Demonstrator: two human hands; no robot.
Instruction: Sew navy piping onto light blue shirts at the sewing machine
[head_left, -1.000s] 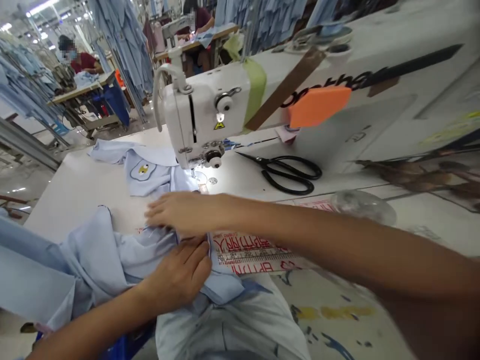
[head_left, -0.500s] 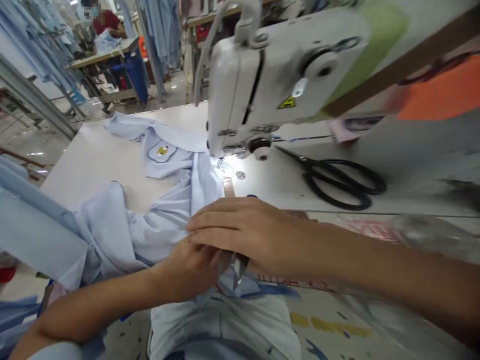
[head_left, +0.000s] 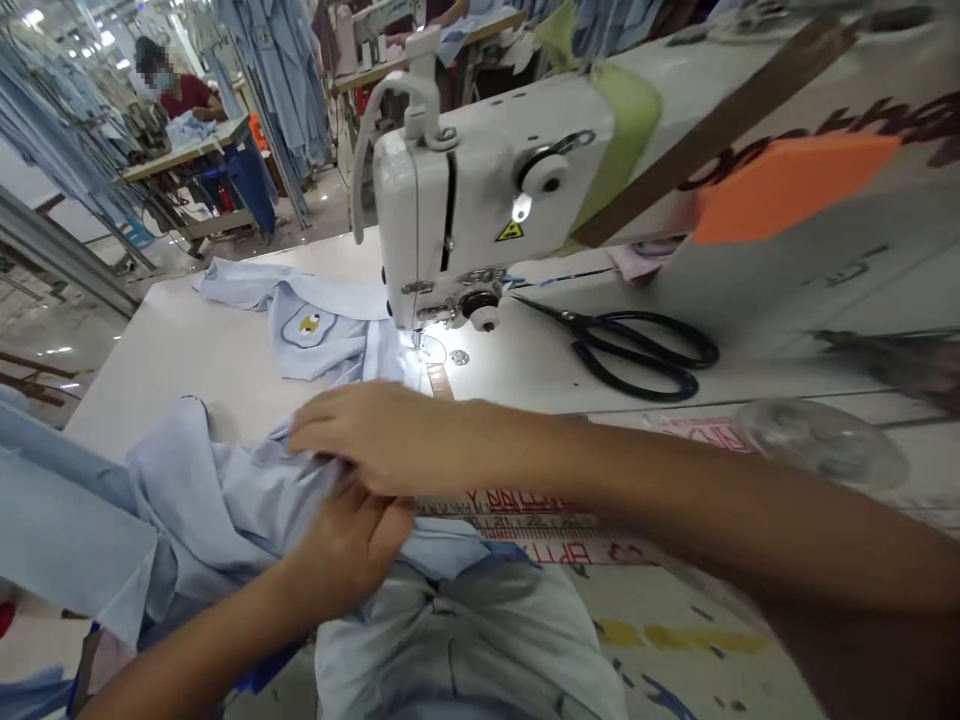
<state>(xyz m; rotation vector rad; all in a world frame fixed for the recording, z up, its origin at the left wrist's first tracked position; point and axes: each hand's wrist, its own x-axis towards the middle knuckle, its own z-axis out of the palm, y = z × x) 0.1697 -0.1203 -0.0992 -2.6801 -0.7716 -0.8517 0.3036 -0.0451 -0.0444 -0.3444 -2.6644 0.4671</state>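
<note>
Gathering the light blue shirt cloth (head_left: 217,490) at the table edge, we lay our right hand (head_left: 367,435) over the folds and our left hand (head_left: 345,545) just below it. The two hands are together, touching at the fingers. We cannot tell whether they clamp the cloth or only press it. The cloth bunches in our lap, over our pale trousers (head_left: 465,645), and runs up to the embroidered badge panel (head_left: 307,325), which lies flat beside the presser foot (head_left: 424,325) of the white sewing machine (head_left: 480,190).

On the white table top (head_left: 150,370), black-handled scissors (head_left: 615,350) lie to the right of the machine. A printed measuring strip (head_left: 510,515) runs along the near edge, and an orange foam pad (head_left: 795,185) is fixed to the machine housing.

Beyond the table, light blue garments (head_left: 274,80) hang from racks above the glossy floor (head_left: 45,350). A co-worker (head_left: 176,90) sits at a further table (head_left: 184,155).
</note>
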